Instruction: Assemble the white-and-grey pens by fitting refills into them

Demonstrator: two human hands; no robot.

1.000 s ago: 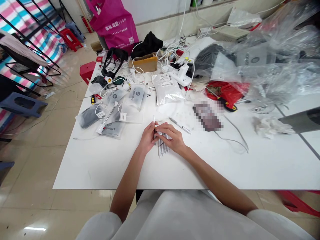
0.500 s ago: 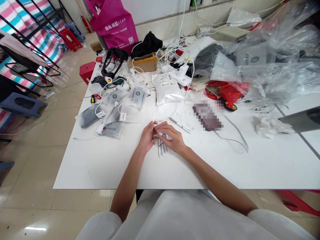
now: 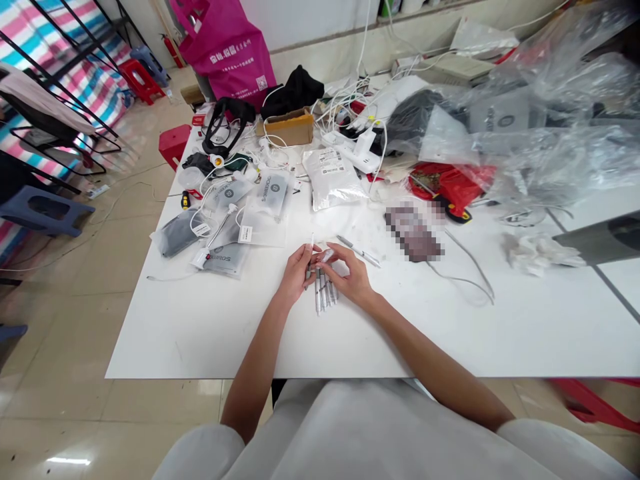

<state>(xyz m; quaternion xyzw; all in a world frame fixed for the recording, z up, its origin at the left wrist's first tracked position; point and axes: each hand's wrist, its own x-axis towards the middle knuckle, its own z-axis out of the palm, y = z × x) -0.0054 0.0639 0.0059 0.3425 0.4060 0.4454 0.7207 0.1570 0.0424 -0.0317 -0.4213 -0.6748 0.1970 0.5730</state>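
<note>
My left hand (image 3: 296, 272) is closed around a slim pen (image 3: 307, 276) that stands up between its fingers, its pale end pointing away from me. Close beside it, my right hand (image 3: 353, 277) pinches a small whitish piece that looks like a pen cap (image 3: 327, 256). Under the fingers, several silver-white pens (image 3: 325, 297) lie side by side on the table, their far ends hidden by my hands. Just beyond my right hand rests another grey and white pen (image 3: 358, 251), apart from the rest.
On the white table (image 3: 200, 340), packed pouches (image 3: 225, 259) lie to the left. A white plastic parcel (image 3: 334, 179), a cardboard box (image 3: 289, 127) and tangled cables are farther back. A blurred-out object (image 3: 414, 233) with a cord and clear plastic bags (image 3: 540, 153) lie right.
My right fingers have opened out a little, and the whitish piece in them has turned from end-on to lying slanted. The pen in my left hand has shifted slightly.
</note>
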